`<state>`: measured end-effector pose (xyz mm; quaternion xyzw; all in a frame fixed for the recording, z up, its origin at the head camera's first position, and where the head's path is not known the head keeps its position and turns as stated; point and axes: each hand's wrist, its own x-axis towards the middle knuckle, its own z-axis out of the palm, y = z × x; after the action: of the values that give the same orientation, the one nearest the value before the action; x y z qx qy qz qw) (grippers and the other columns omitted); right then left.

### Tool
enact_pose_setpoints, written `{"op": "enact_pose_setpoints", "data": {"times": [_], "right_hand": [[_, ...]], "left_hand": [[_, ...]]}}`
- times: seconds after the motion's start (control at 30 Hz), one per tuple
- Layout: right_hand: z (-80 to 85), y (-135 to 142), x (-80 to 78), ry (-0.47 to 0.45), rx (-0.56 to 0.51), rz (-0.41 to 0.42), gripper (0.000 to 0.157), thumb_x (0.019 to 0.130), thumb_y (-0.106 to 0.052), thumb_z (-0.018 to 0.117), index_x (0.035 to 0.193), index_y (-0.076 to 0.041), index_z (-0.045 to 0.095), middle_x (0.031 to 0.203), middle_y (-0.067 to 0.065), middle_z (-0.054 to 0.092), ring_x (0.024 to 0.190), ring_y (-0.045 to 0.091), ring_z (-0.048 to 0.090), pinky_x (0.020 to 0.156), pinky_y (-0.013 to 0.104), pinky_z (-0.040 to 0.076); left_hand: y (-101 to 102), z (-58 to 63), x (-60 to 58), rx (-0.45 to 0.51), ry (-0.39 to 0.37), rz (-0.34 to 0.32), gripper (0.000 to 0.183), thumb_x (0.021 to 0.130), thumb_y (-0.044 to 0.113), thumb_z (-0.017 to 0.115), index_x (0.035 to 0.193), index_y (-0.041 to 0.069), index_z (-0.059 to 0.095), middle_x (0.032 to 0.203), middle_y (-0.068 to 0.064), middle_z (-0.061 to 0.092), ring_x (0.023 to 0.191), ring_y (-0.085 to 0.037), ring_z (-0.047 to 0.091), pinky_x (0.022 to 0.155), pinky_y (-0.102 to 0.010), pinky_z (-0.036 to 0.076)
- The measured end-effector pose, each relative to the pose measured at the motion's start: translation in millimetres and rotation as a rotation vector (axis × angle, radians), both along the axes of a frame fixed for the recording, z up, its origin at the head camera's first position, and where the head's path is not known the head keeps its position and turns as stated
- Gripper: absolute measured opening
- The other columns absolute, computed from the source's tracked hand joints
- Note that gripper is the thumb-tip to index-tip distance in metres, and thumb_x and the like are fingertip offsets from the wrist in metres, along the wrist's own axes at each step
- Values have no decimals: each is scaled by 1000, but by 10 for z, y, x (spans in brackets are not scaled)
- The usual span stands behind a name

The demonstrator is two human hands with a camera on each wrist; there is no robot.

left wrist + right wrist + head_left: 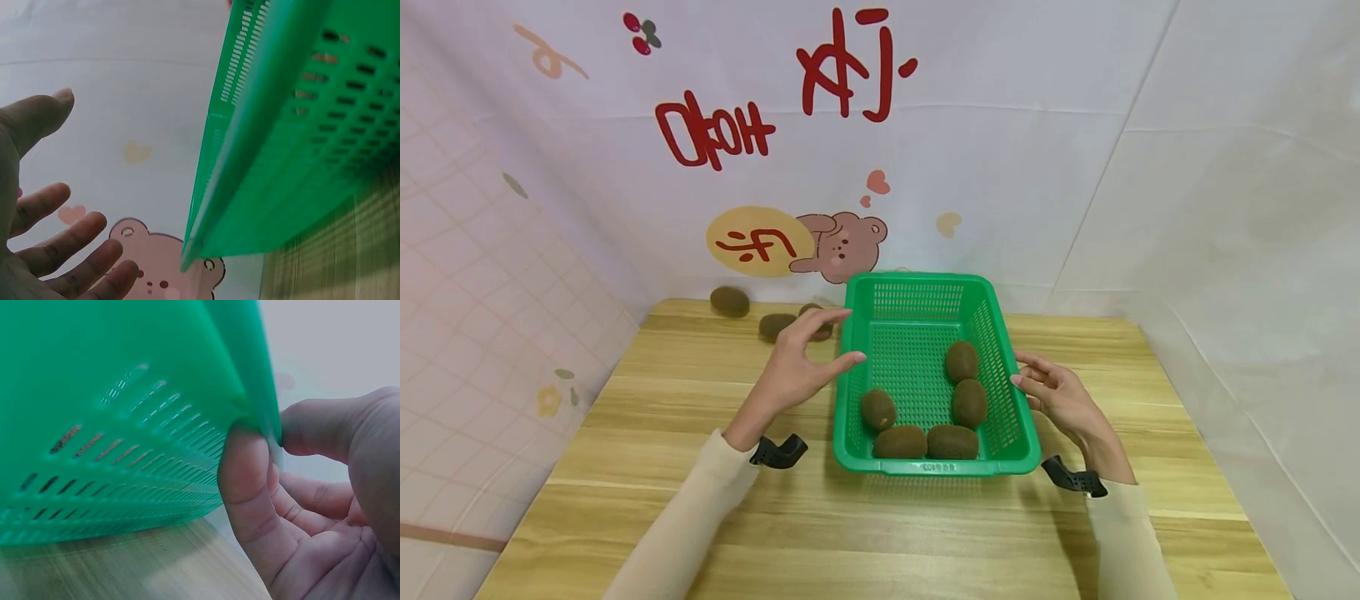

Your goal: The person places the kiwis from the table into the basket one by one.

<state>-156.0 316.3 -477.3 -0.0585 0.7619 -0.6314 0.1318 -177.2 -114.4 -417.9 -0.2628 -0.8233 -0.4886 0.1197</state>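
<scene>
A green plastic basket (936, 467) with slotted walls stands in the middle of the head view, several brown kiwis (952, 442) lying along its near end and right side. My right hand (1063, 404) pinches the basket's right rim between thumb and fingers; the right wrist view shows the thumb (319, 428) on one side of the rim. Beside the left rim is my left hand (797, 358), thumb and fingers spread. A gap separates those fingers (69, 244) from the basket in the left wrist view. Whether the basket's base touches the table is unclear.
Behind my left hand, more kiwis (730, 302) lie at the back left of the wooden table (700, 517), one partly hidden by the hand. A white printed cloth (1000, 167) hangs behind the table, with pale cloth on both sides.
</scene>
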Motion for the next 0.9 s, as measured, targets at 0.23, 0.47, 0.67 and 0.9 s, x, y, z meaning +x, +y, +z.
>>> {"op": "enact_pose_setpoints", "data": {"times": [0.23, 0.47, 0.67, 0.9], "right_hand": [[2, 2, 3, 0, 8, -4, 68, 104, -29, 63, 159, -4, 33, 101, -4, 60, 89, 7, 60, 88, 26, 57], [9, -1, 9, -3, 28, -13, 68, 103, -31, 64, 159, -5, 35, 100, -5, 60, 89, 7, 58, 85, 26, 56], [12, -1, 11, -6, 36, -14, 69, 103, -31, 64, 159, -6, 34, 100, -5, 59, 89, 7, 57, 88, 26, 55], [17, -8, 15, -13, 47, -17, 71, 102, -33, 65, 160, -6, 33, 100, -6, 58, 91, 8, 56, 89, 25, 53]], "left_hand": [[-108, -51, -84, -66, -55, 75, 71, 86, 37, 85, 148, 25, 53, 148, -4, 54, 142, -25, 45, 115, -57, 39], [-238, -128, -182, -108, -81, 103, 81, 85, 41, 84, 154, 27, 44, 158, -4, 44, 148, -27, 35, 118, -61, 34], [-346, -178, -267, -142, -110, 132, 87, 85, 44, 84, 157, 26, 39, 161, -5, 39, 150, -30, 32, 119, -63, 30], [-485, -298, -385, -198, -155, 166, 95, 84, 52, 82, 161, 29, 31, 166, -5, 31, 154, -33, 25, 120, -67, 27]]}}
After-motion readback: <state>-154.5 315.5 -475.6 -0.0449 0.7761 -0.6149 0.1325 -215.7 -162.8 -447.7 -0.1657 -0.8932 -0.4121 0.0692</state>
